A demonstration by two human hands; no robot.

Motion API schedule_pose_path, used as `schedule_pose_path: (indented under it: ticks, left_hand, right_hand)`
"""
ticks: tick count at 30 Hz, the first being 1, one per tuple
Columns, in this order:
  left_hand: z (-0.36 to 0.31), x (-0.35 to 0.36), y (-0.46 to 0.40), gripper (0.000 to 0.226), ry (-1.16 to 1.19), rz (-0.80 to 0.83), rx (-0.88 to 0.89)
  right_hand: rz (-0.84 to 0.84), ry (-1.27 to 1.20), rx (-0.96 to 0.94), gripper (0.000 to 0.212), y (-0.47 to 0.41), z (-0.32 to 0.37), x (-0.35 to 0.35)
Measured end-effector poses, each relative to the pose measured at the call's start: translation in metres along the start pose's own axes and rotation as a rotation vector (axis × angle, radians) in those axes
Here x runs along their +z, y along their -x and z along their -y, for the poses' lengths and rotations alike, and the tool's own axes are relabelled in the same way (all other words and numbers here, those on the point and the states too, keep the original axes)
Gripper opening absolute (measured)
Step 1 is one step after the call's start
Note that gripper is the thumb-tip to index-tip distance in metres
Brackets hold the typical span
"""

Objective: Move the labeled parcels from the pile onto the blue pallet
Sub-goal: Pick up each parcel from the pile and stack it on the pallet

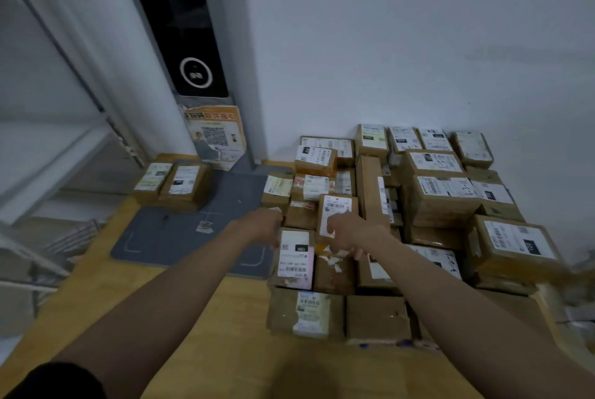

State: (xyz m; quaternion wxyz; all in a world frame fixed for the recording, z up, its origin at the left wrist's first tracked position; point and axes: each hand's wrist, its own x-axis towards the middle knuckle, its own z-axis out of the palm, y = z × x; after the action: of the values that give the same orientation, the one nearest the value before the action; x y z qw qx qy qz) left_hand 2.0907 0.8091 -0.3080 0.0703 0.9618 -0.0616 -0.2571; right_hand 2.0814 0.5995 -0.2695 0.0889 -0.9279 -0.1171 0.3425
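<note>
The blue-grey pallet mat (193, 237) lies flat on the wooden table, left of the pile. Two labeled parcels (175, 184) stand side by side on its far left corner. The pile of brown labeled parcels (441, 199) fills the right side up to the wall. My right hand (346, 233) is curled round the lower part of a tilted parcel with a white label (338, 210) at the pile's left edge. My left hand (265, 225) reaches the pile's left edge beside a long parcel with a white label (294, 257); blur hides whether its curled fingers hold anything.
A wooden table (199, 328) carries everything. At the back left stands a black device with a round ring (196, 72), with an orange QR poster (215, 138) below it. White shelving (48, 154) runs along the left. The white wall closes off the pile's far side.
</note>
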Motion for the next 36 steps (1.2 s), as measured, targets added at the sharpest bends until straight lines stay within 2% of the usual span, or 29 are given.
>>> schedule_pose_path:
  ticks: [4,9,11,16,22,27,36]
  left_hand:
    - [0.041,-0.009,0.037,0.081,0.035,-0.006,-0.081]
    - [0.101,-0.014,0.077,0.065,0.098,0.009,-0.158]
    - [0.124,-0.013,0.088,0.072,0.117,0.017,-0.172]
    - [0.183,-0.017,0.097,0.076,0.065,-0.009,-0.233]
    - [0.254,-0.013,0.086,0.078,0.11,0.046,-0.26]
    - [0.315,-0.008,0.068,0.074,0.161,0.079,-0.235]
    - [0.386,-0.004,0.021,0.071,0.267,0.022,-0.171]
  right_hand:
    - [-0.026,0.106,-0.094,0.041,0.002,0.043,-0.003]
    - [-0.018,0.177,-0.217,0.036,-0.006,0.098,0.003]
    - [-0.027,0.176,-0.238,0.029,-0.012,0.117,0.009]
    - [-0.045,0.17,-0.273,0.041,-0.033,0.168,0.013]
    - [-0.051,0.208,-0.235,0.036,-0.063,0.233,0.015]
    - [-0.025,0.187,-0.183,0.041,-0.1,0.282,0.03]
    - [-0.014,0.05,-0.051,0.047,-0.172,0.32,0.067]
